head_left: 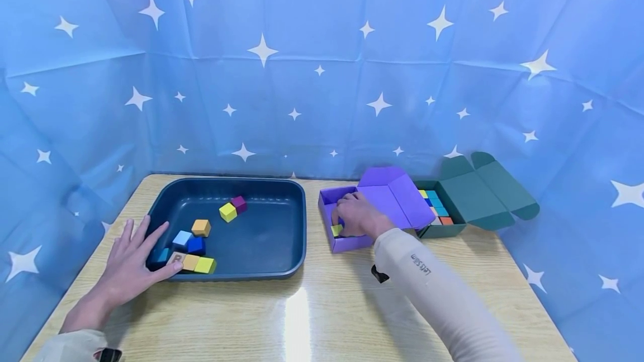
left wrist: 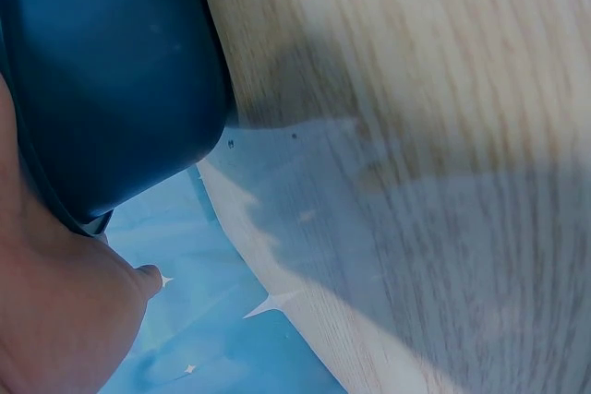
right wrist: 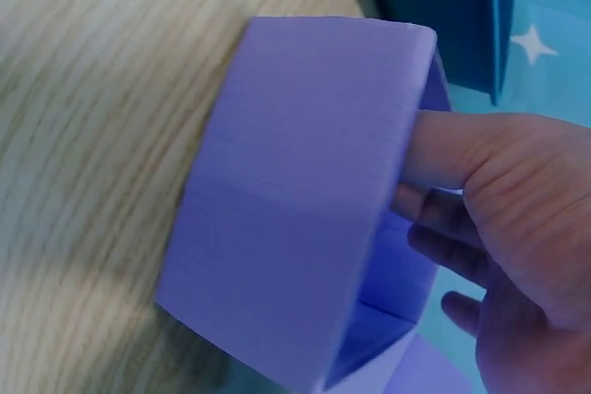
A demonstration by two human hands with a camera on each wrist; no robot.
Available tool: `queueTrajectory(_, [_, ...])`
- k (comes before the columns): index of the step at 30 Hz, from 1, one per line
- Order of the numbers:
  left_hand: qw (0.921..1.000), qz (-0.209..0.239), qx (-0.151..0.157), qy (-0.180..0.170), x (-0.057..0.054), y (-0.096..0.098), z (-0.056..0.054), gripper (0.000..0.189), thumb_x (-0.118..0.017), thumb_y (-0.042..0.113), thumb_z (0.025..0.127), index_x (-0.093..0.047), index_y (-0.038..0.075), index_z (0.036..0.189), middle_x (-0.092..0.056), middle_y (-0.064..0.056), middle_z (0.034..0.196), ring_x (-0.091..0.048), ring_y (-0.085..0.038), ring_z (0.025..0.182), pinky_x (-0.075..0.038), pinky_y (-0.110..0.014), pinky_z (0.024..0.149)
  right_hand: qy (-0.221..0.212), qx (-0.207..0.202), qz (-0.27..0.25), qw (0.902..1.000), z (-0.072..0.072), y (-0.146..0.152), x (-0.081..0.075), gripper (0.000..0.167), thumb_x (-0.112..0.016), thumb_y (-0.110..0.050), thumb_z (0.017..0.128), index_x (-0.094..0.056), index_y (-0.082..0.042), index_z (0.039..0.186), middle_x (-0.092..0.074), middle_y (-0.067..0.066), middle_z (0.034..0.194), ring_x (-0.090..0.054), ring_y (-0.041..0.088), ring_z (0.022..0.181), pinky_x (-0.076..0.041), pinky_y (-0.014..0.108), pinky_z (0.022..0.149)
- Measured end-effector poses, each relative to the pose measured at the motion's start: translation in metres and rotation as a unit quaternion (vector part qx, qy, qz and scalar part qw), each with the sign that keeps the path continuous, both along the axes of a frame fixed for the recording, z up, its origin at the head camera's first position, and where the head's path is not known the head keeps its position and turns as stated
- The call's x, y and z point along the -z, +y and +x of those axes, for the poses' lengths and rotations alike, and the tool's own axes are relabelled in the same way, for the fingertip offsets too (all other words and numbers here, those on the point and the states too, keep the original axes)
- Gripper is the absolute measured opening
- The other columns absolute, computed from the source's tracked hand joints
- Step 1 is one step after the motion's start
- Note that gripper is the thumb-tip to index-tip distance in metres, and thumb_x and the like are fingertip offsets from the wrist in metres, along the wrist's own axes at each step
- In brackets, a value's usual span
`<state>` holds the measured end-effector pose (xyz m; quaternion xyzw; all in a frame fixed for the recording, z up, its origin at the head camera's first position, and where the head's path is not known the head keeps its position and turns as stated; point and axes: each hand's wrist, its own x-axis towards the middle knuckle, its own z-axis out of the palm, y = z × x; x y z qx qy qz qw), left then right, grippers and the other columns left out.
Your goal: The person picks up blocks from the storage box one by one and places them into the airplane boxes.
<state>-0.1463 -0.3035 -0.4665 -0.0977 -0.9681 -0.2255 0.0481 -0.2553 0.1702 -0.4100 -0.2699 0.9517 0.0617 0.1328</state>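
Observation:
My left hand (head_left: 128,264) rests spread over the left rim of a dark blue tray (head_left: 261,239), its thumb at a wooden block marked with a letter (head_left: 176,259). Beside that block lie an orange block (head_left: 190,262) and a yellow-green block (head_left: 205,265). My right hand (head_left: 358,215) reaches into an open purple box (head_left: 350,243) and pinches a blue block (head_left: 341,221), mostly covered by the fingers. A yellow-green block (head_left: 336,230) sits in the box's near left corner. In the right wrist view the box wall (right wrist: 295,182) hides the fingertips.
More blocks lie in the tray: light blue (head_left: 182,239), dark blue (head_left: 196,246), orange (head_left: 201,228), yellow (head_left: 228,212) and magenta (head_left: 238,204). A green box (head_left: 443,232) holding several coloured blocks stands right of the purple one, lid folded back. A starry blue cloth (head_left: 322,88) hangs behind.

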Motion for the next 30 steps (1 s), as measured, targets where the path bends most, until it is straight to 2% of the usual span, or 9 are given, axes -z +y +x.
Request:
queueTrajectory(6, [1.0,0.0,0.001,0.0,0.001,0.0,0.001,0.098,-0.068,0.056,0.082,-0.017,0.018,0.157,0.004,-0.023,0.163,0.026,-0.042,0.147,0.015,-0.074,0.109,0.002,0.0,0.003,1.0,-0.001,0.001,0.009,0.015,-0.077,-0.026,0.082,-0.075,-0.031,0.095,-0.068,-0.003,0.119,-0.051,0.027,0.123,-0.032,0.05,0.11])
queueTrajectory(14, [1.0,0.0,-0.001,-0.002,0.0,0.0,0.0,0.098,-0.068,0.056,0.082,-0.018,0.018,0.157,0.003,-0.024,0.163,0.025,-0.043,0.147,0.015,-0.074,0.109,-0.002,0.004,-0.003,1.0,-0.002,0.002,0.011,0.016,-0.076,-0.023,0.082,-0.074,-0.031,0.095,-0.068,-0.004,0.117,-0.051,0.026,0.122,-0.031,0.049,0.11])
queueTrajectory(21, [1.0,0.001,0.0,-0.002,0.0,0.0,0.001,0.097,-0.068,0.056,0.082,-0.019,0.016,0.157,0.005,-0.023,0.163,0.026,-0.043,0.146,0.015,-0.074,0.109,-0.015,0.01,-0.026,0.9995,-0.002,0.001,0.002,0.015,-0.08,-0.03,0.08,-0.074,-0.029,0.094,-0.069,-0.003,0.112,-0.047,0.03,0.129,-0.023,0.055,0.116])
queueTrajectory(26, [1.0,0.001,0.0,-0.002,-0.001,0.0,0.001,0.097,-0.068,0.056,0.083,-0.019,0.016,0.157,0.006,-0.023,0.163,0.026,-0.043,0.146,0.015,-0.074,0.109,-0.013,0.03,-0.055,0.9979,-0.003,-0.002,-0.007,0.028,-0.08,-0.036,0.079,-0.073,-0.026,0.104,-0.068,-0.005,0.115,-0.044,0.03,0.132,-0.019,0.056,0.119])
queueTrajectory(30, [1.0,0.002,0.0,-0.002,-0.002,0.001,0.001,0.097,-0.068,0.056,0.082,-0.02,0.016,0.157,0.005,-0.023,0.163,0.025,-0.043,0.147,0.014,-0.074,0.109,0.008,0.034,-0.069,0.997,-0.005,-0.008,-0.014,0.033,-0.079,-0.036,0.081,-0.072,-0.025,0.111,-0.068,-0.005,0.12,-0.044,0.03,0.134,-0.02,0.055,0.119])
